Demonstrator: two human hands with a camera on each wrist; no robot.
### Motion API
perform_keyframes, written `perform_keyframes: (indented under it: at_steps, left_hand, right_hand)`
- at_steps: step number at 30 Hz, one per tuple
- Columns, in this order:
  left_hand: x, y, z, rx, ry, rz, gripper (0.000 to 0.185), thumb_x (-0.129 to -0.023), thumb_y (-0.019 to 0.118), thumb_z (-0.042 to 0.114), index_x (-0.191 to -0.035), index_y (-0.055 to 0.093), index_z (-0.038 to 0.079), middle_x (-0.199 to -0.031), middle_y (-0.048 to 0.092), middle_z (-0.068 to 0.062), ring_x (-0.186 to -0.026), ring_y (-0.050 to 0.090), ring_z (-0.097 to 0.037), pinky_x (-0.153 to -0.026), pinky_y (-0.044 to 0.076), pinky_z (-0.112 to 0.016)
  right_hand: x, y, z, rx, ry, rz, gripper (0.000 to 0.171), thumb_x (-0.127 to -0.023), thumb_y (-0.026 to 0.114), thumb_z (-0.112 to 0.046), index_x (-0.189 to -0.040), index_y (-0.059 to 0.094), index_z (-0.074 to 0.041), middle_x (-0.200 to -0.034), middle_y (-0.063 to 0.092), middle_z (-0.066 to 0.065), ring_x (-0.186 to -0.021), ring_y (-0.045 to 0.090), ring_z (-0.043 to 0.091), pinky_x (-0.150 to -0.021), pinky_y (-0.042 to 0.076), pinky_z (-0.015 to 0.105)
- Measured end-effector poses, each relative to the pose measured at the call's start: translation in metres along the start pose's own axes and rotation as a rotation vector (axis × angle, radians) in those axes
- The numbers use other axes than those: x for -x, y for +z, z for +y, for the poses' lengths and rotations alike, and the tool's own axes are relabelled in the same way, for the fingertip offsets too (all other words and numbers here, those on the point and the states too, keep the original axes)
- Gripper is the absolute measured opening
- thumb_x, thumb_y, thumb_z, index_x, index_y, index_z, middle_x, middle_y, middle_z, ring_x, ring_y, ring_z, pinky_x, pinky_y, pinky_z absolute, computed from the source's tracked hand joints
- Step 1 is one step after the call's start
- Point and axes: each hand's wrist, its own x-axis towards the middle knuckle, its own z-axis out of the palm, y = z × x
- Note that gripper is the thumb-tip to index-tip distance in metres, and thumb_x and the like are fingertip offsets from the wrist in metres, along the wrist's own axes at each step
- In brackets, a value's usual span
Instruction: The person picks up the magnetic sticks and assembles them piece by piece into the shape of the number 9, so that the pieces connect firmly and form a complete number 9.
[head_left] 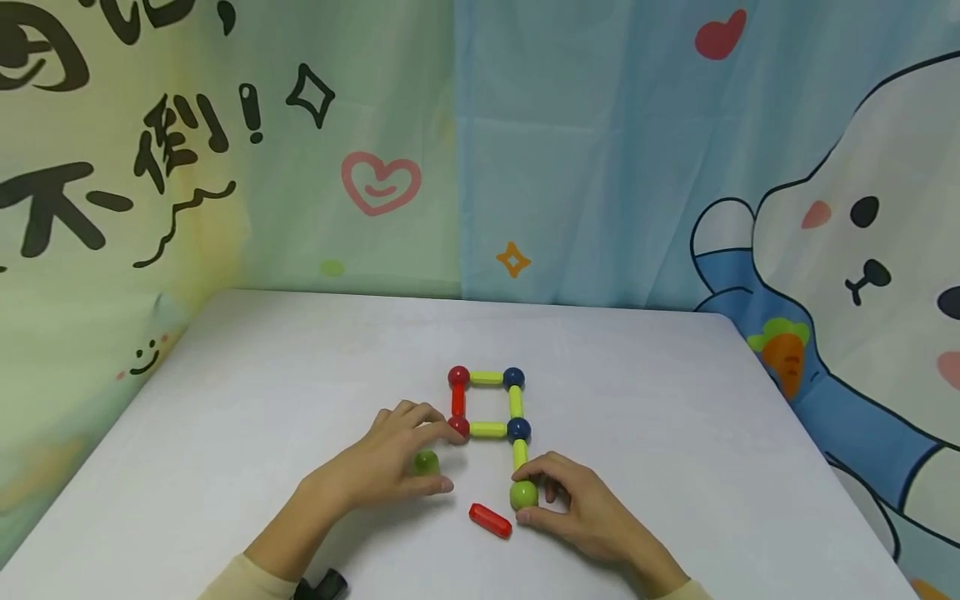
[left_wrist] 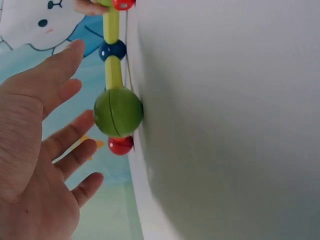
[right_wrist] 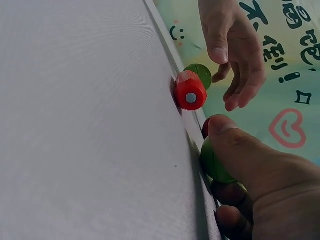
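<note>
1. The stick-and-ball figure lies flat near the middle of the white worktop. Its upper part is a closed square: two red balls on the left joined by a red stick, two blue balls on the right joined by a yellow-green stick, and yellow-green sticks across the top and bottom.
2. From the lower blue ball a yellow-green stick runs down to a green ball; this right leg looks joined.
3. The right hand pinches that green ball between thumb and curled fingers.
4. A second green ball lies apart from the figure, under the left hand, whose fingers arch loosely over it; a firm grip cannot be told.
5. A loose red stick lies on the worktop between the two hands, joined to nothing.
6. Judging by this, the square and one leg are built; the loose red stick and second green ball remain unattached.
</note>
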Motion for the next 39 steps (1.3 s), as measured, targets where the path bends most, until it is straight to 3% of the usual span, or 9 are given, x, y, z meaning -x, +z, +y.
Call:
perform_keyframes:
  at_steps: [19, 27, 39]
  left_hand:
    - [-0.01, 0.008, 0.023, -0.136, 0.121, -0.039, 0.043, -0.078, 0.073, 0.047, -0.117, 0.062, 0.032, -0.118, 0.055, 0.015, -0.116, 0.039, -0.012, -0.09, 0.034, -0.044]
    - [-0.012, 0.015, 0.027, -0.175, 0.141, -0.076, 0.039, -0.078, 0.072, 0.047, -0.113, 0.064, 0.033, -0.114, 0.057, 0.011, -0.116, 0.041, -0.014, -0.091, 0.033, -0.043]
    - [-0.017, 0.024, 0.032, -0.171, 0.15, -0.127, 0.039, -0.076, 0.072, 0.053, -0.11, 0.066, 0.034, -0.104, 0.059, 0.018, -0.109, 0.044, -0.009, -0.091, 0.033, -0.043]
  right_hand:
    - [0.003, -0.004, 0.001, -0.003, -0.027, -0.001, 0.038, -0.079, 0.072, -0.043, -0.113, 0.059, -0.032, -0.096, 0.056, -0.015, -0.081, 0.052, 0.011, -0.07, 0.044, 0.022]
    - [0.002, 0.0, 0.002, -0.023, -0.063, -0.006, 0.038, -0.08, 0.073, -0.039, -0.114, 0.058, -0.03, -0.098, 0.056, -0.016, -0.081, 0.052, 0.01, -0.07, 0.044, 0.022]
    - [0.004, -0.004, 0.004, -0.017, -0.095, 0.011, 0.038, -0.08, 0.073, -0.037, -0.115, 0.059, -0.028, -0.098, 0.057, -0.015, -0.08, 0.053, 0.011, -0.068, 0.045, 0.022]
